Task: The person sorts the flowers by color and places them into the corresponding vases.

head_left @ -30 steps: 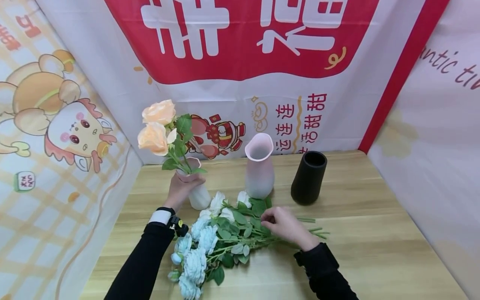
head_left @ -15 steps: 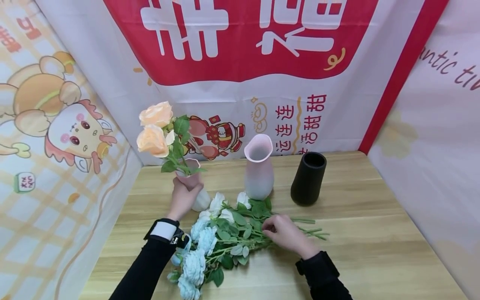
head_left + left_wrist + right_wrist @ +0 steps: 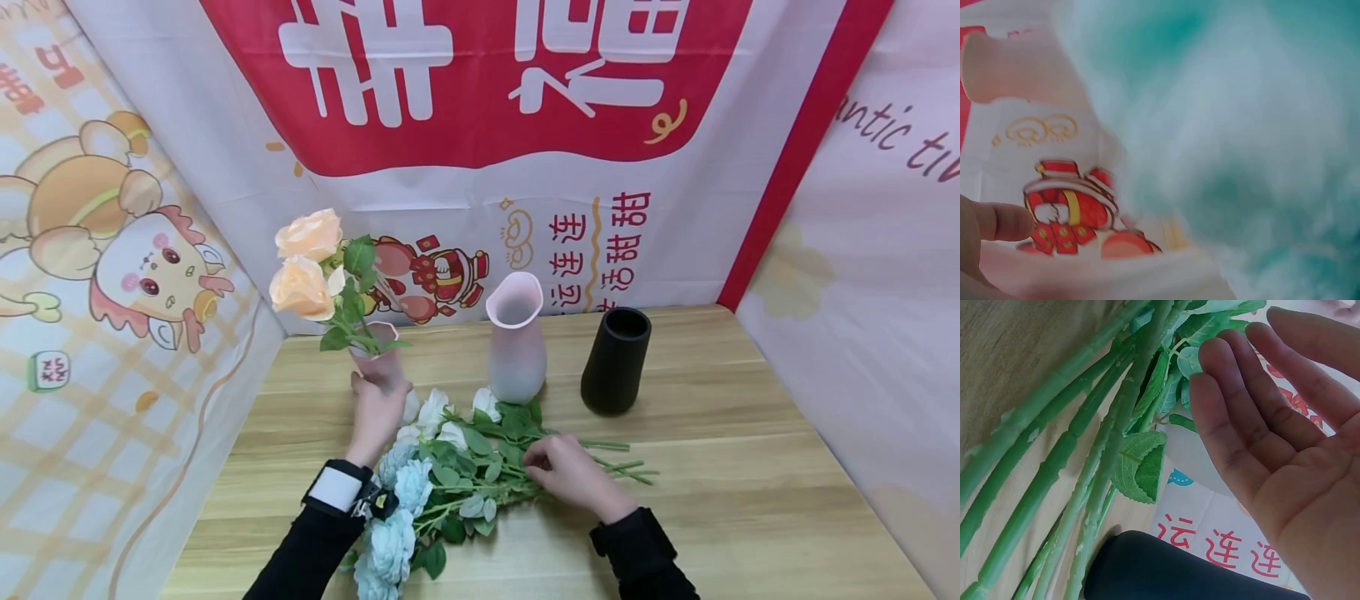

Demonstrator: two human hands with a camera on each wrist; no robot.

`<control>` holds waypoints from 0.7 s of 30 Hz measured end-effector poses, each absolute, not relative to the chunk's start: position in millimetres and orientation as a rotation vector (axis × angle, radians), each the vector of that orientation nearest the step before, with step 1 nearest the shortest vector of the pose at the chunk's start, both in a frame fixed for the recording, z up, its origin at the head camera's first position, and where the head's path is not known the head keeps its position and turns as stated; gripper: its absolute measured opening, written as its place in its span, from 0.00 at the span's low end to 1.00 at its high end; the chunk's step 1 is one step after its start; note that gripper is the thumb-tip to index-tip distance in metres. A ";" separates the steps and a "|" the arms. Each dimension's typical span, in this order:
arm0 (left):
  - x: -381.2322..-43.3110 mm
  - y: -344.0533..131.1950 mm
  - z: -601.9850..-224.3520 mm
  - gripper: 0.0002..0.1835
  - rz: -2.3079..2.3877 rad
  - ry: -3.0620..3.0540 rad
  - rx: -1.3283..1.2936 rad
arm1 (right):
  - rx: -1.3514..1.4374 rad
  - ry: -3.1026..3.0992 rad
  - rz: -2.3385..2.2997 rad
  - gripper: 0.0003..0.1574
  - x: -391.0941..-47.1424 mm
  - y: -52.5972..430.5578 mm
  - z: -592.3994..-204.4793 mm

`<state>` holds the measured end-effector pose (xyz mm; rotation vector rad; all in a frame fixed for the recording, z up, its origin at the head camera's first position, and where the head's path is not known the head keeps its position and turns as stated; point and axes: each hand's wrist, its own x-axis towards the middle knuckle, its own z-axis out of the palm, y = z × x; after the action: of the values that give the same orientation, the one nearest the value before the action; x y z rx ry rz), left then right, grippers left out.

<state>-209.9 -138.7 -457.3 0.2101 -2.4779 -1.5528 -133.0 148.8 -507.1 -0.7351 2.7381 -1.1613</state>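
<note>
My left hand (image 3: 377,412) grips the body of a small pink-and-white vase (image 3: 387,367), below its rim. Two peach roses (image 3: 303,287) with green leaves stand in this vase, leaning left. In the left wrist view, the thumb (image 3: 1007,220) shows at the left, while a blurred pale-blue flower (image 3: 1229,125) fills much of the right. My right hand (image 3: 568,473) hovers by the stems of the flowers lying on the table, its fingers loosely bent. The right wrist view shows the palm (image 3: 1310,487) holding nothing, beside the green stems (image 3: 1054,456).
Blue peonies (image 3: 392,542) and white roses (image 3: 433,412) lie in a pile at the table's middle front. Behind them stands a larger pink-and-white vase (image 3: 517,358), with a black vase (image 3: 617,358) to its right. Printed cloths (image 3: 450,187) hang around the wooden table (image 3: 750,467).
My left hand has slid from near the vase's rim down onto its body, and the left forearm has shifted right over the blue flowers. The right hand has lowered slightly.
</note>
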 end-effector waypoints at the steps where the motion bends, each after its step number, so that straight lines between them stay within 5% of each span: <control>1: -207.0 -135.1 -454.8 0.47 -1.572 -2.464 0.215 | -0.736 2.739 -1.162 0.05 -133.2 148.8 -507.5; 21: -177.9 -79.9 -423.9 0.52 -1.771 -2.731 0.060 | -0.722 2.689 -1.179 0.06 -133.7 148.3 -515.9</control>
<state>-177.9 -79.9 -423.9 0.0601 -2.7312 -1.7715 -133.7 148.3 -515.9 -0.7215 2.6892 -1.1794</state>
